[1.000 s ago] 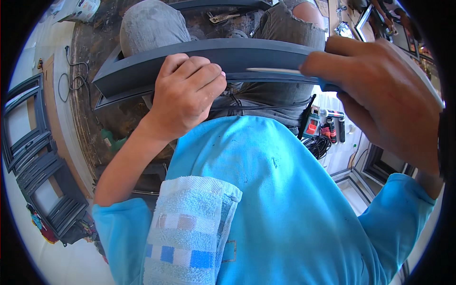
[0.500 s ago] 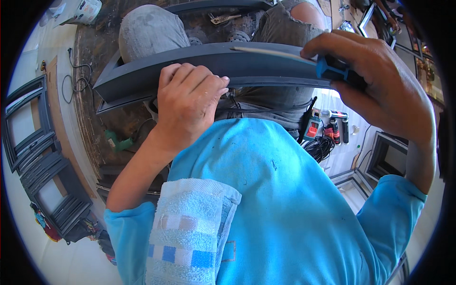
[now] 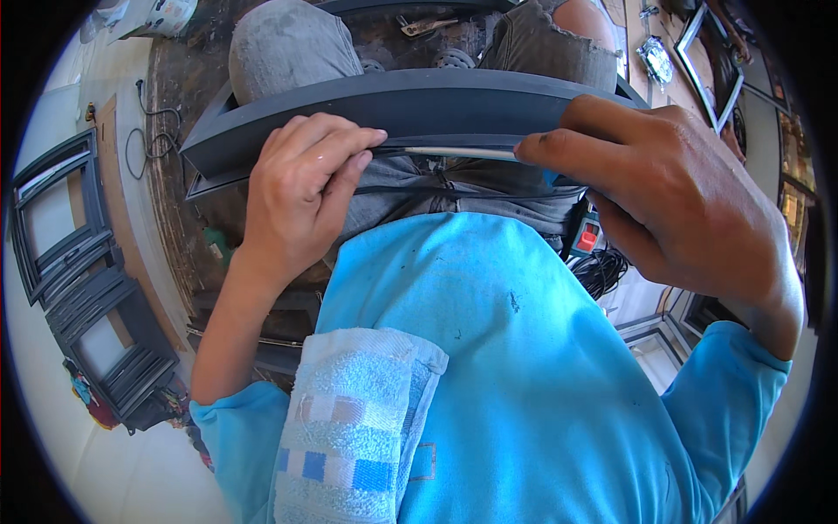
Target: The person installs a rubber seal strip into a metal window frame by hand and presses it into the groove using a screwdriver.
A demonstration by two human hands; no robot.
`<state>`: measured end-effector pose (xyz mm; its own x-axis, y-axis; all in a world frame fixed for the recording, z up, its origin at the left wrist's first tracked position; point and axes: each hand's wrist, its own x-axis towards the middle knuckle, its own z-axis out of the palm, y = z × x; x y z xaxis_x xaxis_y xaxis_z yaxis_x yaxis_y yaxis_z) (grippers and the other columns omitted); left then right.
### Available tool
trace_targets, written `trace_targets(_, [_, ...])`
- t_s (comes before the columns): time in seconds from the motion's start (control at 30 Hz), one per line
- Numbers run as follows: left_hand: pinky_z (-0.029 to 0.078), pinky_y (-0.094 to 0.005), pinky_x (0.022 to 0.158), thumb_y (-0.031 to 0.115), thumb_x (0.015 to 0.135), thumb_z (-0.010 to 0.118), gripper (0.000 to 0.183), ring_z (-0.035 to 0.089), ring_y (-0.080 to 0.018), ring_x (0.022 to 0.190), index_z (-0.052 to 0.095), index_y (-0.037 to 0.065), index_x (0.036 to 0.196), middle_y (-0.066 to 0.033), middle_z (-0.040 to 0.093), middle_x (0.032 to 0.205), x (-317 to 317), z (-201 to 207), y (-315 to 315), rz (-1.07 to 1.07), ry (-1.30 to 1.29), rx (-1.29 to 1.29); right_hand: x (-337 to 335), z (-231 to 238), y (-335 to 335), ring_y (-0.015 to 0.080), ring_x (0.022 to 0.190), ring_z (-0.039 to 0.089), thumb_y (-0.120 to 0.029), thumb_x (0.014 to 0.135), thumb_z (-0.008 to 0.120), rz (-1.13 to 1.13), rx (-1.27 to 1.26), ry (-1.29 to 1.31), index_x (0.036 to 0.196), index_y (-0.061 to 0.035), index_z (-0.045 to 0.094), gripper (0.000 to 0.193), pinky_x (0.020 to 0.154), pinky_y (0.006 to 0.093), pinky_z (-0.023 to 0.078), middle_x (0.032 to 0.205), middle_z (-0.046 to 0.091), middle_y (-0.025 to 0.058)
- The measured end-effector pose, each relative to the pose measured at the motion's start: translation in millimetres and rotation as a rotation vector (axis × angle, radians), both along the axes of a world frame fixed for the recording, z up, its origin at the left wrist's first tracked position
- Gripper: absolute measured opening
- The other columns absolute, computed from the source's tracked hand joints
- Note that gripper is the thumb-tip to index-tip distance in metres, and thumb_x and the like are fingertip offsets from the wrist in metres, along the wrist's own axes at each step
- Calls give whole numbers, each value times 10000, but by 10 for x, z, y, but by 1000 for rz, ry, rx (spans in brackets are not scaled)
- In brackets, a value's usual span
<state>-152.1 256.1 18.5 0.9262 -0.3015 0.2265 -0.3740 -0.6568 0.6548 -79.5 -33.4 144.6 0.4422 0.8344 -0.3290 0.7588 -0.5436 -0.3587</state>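
A long dark grey metal frame [image 3: 454, 109] lies across my thighs. My right hand [image 3: 663, 188] is closed round a screwdriver [image 3: 463, 153], whose blue handle is mostly hidden by the fingers. Its pale shaft points left along the frame's near lower edge, the tip close to my left fingertips. At that edge my left hand [image 3: 301, 175] pinches a thin black rubber strip [image 3: 471, 194], thumb against forefinger. A loose length of this strip hangs over my lap; exactly where it enters the frame is hidden.
Stacked dark frames [image 3: 74, 253] lie at the left, near a black cable [image 3: 148, 140]. A green power tool [image 3: 216, 244] is partly behind my left forearm. Coiled black cable [image 3: 602, 275] and a red-and-grey device [image 3: 587, 236] sit at the right. A towel [image 3: 358, 419] hangs over my shirt.
The screwdriver has come down from the frame's top face to its near lower edge, as my right hand lowered. My left hand has shifted left, its fingers now pinching.
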Motion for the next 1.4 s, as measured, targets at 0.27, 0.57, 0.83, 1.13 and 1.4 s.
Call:
trace_targets(0.27, [500,-354,841,-18,859,692,212,665,-256,947,741,29,1059,-100,702,975,13,-11,8,3,74,-2,-25,93,163,262,657,656,61,774,736,65,-126,-99,1189,-34,699,428,598,406,497,1026,673,157])
trace_targets(0.57, [480,-380,849,0,770,765,232,643,-260,919,725,57,991,-56,684,937,-26,-214,-111,-8,-231,126,-256,353,768,263,655,651,-26,808,724,74,-296,-200,1084,-42,695,278,600,397,525,900,606,118])
trace_targets(0.83, [443,-377,837,87,730,825,251,621,-211,897,742,101,966,-7,648,904,-6,-352,-117,-42,-457,140,-394,485,953,262,712,663,-86,833,722,166,-473,-378,1054,-49,687,227,634,399,537,880,573,113])
trace_targets(1.13, [408,-372,812,121,759,838,184,608,-226,851,694,105,872,-3,647,842,24,-210,-142,14,-264,82,-232,417,691,272,709,650,23,787,735,150,-376,-338,1161,-55,678,387,623,413,516,911,583,124])
trace_targets(1.4, [402,-380,821,113,756,839,191,609,-223,874,693,106,880,-4,662,886,27,-150,-141,9,-200,87,-212,444,725,270,679,641,27,773,745,161,-375,-295,1165,-56,682,406,606,409,515,894,586,117])
